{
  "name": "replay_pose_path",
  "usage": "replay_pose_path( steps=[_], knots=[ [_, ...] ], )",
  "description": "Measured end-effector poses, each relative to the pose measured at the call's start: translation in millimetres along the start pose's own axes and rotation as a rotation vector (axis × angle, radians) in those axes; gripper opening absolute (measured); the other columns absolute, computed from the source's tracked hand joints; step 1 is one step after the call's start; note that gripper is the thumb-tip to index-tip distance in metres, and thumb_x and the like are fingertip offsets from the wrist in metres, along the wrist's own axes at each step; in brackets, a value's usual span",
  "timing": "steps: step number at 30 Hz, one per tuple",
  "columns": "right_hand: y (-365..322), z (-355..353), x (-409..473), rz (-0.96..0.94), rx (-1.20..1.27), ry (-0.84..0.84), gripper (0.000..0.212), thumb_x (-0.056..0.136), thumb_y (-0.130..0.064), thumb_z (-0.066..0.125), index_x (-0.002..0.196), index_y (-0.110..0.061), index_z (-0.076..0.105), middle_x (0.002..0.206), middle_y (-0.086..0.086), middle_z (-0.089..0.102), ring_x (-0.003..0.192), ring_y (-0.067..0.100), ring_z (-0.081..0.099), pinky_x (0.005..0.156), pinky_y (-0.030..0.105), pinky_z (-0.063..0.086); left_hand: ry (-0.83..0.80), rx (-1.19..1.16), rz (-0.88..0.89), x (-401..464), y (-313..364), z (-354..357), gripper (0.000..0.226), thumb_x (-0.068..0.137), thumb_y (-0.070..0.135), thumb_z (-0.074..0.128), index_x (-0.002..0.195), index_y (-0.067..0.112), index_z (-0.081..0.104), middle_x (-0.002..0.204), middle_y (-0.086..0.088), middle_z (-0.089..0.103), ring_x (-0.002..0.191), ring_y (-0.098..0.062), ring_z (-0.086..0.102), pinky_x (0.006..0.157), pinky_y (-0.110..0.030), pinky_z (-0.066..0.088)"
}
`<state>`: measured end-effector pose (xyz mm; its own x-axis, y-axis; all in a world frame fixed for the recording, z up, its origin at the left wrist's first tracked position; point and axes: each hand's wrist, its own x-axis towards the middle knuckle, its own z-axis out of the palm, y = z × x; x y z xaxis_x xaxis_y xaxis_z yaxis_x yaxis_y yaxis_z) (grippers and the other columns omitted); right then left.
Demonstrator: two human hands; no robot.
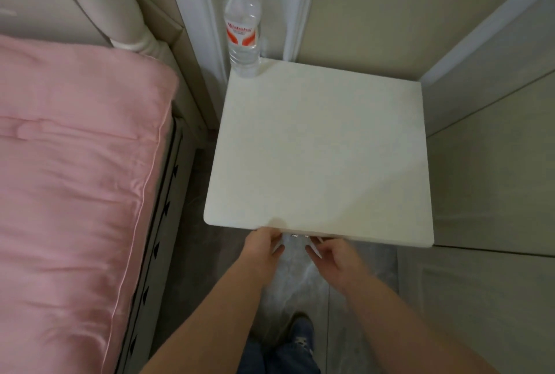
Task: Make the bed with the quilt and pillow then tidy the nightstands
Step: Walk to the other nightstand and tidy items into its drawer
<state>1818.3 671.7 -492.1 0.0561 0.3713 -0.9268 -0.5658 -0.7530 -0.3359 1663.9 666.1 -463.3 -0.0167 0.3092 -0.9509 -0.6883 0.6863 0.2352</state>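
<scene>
**Both hands at the nightstand's front edge**

My left hand [264,243] and right hand [330,256] pinch a thin white piece just under the nightstand [321,145] (what it is, I cannot tell). Beyond them stands a water bottle [242,25]; left lies the pink quilt [75,163].

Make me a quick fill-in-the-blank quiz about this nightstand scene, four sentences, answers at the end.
1. The water bottle stands at the nightstand's back-left ____.
2. The quilt on the bed is ____ in colour.
3. The left hand and right hand are at the nightstand's ____ edge.
4. The bottle's cap is ____.

Answers: corner; pink; front; white
</scene>
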Motion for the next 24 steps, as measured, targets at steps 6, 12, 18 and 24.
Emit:
replay_pose_path(
  steps=[6, 12, 18, 24],
  knots=[
    [-6, 16, -27, -0.028, -0.399, 0.203, 0.024, 0.094, 0.002, 0.039, 0.101, -0.016, 0.054, 0.084, 0.003, 0.053, 0.090, 0.019, 0.053, 0.086, 0.036, 0.043, 0.020, -0.057, -0.035, -42, 26, -6, 0.021, 0.094, 0.009, 0.054, 0.115, 0.006, 0.058, 0.121, -0.015, 0.061, 0.118, -0.031, 0.057, 0.105, -0.044, 0.043],
    [-15, 48, -97, -0.025, -0.610, 0.211, 0.017, 0.093, 0.000, 0.046, 0.087, -0.013, 0.056, 0.076, 0.008, 0.050, 0.076, 0.022, 0.051, 0.064, 0.027, 0.038, 0.098, -0.192, 0.027, -103, 63, -12, 0.024, 0.095, 0.014, 0.053, 0.119, 0.008, 0.054, 0.125, -0.009, 0.057, 0.103, -0.027, 0.061, 0.090, -0.040, 0.048],
    [-49, 125, -143, -0.115, -0.828, 0.090, 0.021, 0.084, 0.000, 0.060, 0.099, -0.015, 0.062, 0.088, 0.012, 0.061, 0.070, 0.022, 0.058, 0.065, 0.030, 0.046, -0.012, -0.289, 0.148, -163, 130, 7, 0.023, 0.097, 0.017, 0.050, 0.118, 0.010, 0.055, 0.128, -0.007, 0.056, 0.110, -0.029, 0.061, 0.102, -0.043, 0.048],
    [-77, 194, -140, -0.406, -1.152, 0.010, 0.049, 0.088, -0.016, 0.067, 0.134, -0.025, 0.050, 0.129, 0.001, 0.058, 0.113, 0.022, 0.059, 0.095, 0.030, 0.049, -0.264, -0.256, 0.236, -177, 180, 20, 0.028, 0.102, 0.032, 0.044, 0.123, 0.019, 0.055, 0.127, -0.001, 0.062, 0.115, -0.026, 0.060, 0.110, -0.044, 0.040]
  ],
)
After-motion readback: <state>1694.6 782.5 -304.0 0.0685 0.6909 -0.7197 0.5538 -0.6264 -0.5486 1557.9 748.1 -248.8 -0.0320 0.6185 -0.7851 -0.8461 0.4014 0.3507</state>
